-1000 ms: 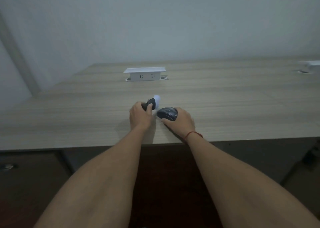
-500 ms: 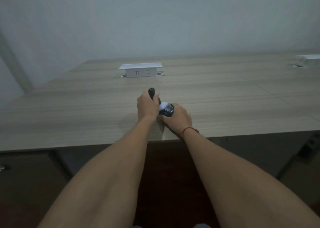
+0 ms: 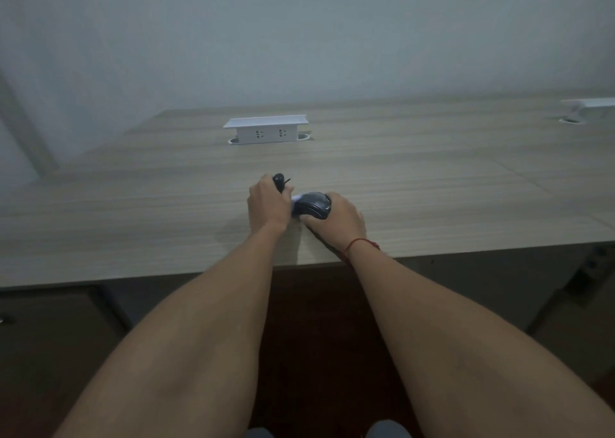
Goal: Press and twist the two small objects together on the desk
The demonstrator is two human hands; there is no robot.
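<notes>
Right hand grips rounded dark mouse near desk front edge; left hand curls round slim black tool, white tip now vs mouse, 1 s ago apart. Matte woodgrain top; boxy white socket behind

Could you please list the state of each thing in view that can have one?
Left hand: grips a small black tool.
Right hand: holds the black mouse, tilted.
Socket box: raised above the desk, nothing plugged in.
</notes>
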